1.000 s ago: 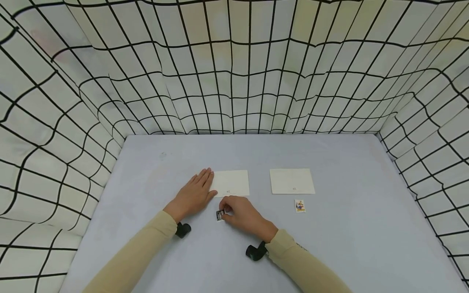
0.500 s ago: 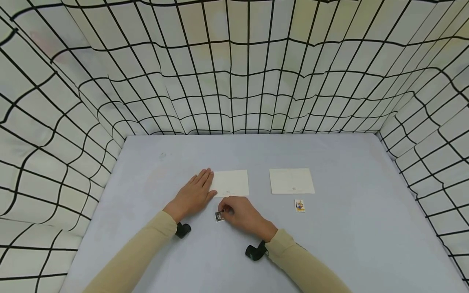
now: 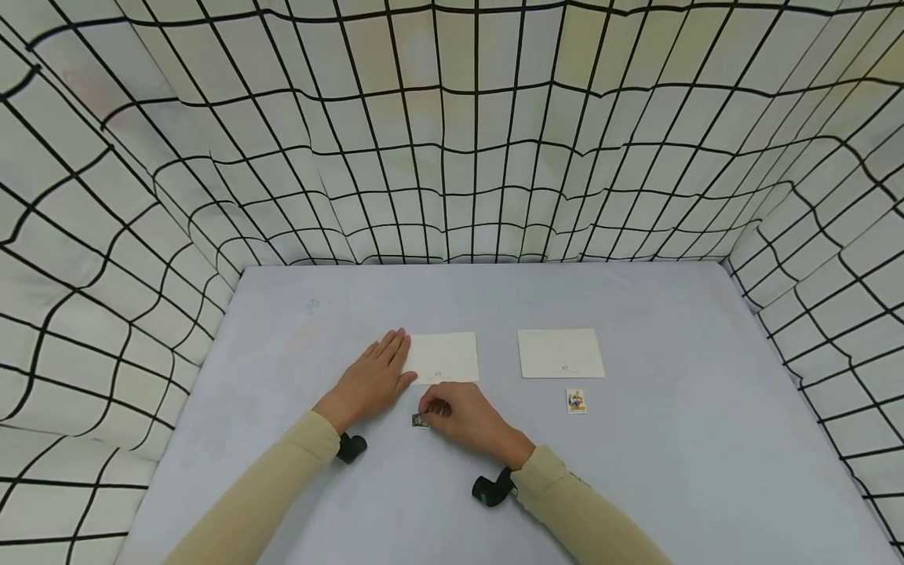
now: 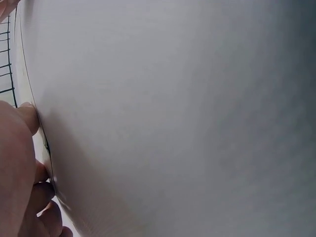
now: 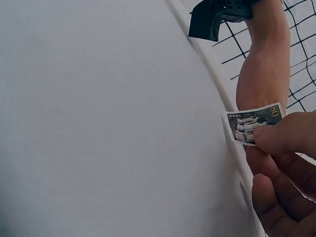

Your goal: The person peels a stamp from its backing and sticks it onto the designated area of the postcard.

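Observation:
My right hand point(image 3: 462, 412) pinches a dark postage stamp with a white perforated edge between thumb and fingers. In the right wrist view this stamp point(image 5: 242, 126) shows pale figures and the number 80, the thumb covering its lower right part. Flat on the table, my left hand point(image 3: 370, 378) rests with straight fingers over the left end of a blank white card point(image 3: 446, 355). The right hand is just in front of that card's near edge. In the left wrist view, only part of the left hand point(image 4: 19, 163) shows at the left border.
A second white card point(image 3: 561, 353) lies to the right, with a small colourful stamp point(image 3: 575, 401) in front of it. The white table point(image 3: 671, 455) is walled by black netting point(image 3: 480, 157) over pale sheeting at the back and sides.
The stamp in my right fingers has turned slightly and looks flatter from the head view. Left hand, cards and the other stamp stay in place; the head view has tilted slightly.

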A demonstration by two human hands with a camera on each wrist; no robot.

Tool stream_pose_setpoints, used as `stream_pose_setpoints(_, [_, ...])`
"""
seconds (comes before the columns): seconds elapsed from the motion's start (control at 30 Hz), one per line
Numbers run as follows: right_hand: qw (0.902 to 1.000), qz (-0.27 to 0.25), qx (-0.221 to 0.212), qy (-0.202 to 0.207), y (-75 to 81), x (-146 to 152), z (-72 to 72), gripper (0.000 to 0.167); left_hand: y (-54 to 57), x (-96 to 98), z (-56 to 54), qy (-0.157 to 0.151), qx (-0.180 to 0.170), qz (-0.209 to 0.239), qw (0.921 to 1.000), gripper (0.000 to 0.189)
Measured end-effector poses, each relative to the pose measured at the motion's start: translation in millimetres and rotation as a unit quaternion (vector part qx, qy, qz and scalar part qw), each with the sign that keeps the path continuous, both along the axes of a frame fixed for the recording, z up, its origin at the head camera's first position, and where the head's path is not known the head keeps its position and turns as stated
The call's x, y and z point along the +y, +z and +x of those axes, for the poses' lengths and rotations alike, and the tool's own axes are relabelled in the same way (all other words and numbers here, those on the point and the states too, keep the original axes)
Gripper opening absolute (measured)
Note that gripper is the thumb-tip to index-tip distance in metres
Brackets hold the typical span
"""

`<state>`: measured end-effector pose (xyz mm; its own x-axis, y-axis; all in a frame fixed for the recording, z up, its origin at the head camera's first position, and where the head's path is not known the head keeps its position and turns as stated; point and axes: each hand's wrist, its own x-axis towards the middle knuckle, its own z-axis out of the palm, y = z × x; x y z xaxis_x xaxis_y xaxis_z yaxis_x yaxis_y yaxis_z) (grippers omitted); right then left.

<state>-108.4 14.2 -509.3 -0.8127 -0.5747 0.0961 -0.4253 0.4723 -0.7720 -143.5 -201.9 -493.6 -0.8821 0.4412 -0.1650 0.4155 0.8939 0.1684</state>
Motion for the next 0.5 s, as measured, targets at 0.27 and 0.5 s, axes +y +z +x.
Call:
stream_pose_setpoints(0.27, [0.9997,-0.008,-0.016,-0.015,1.4,2.8,0.5,0.005,3.4,0.3,-0.5,0.004,-0.011,-0.005,0.9999,0.070])
stream_pose_setpoints(0.5, [0.9991,-0.021,-0.025,-0.027,3.5,6.2,-0.1,0.006,4.4,0.2,-0.4,0.004,-0.012,0.001,0.9999,0.069])
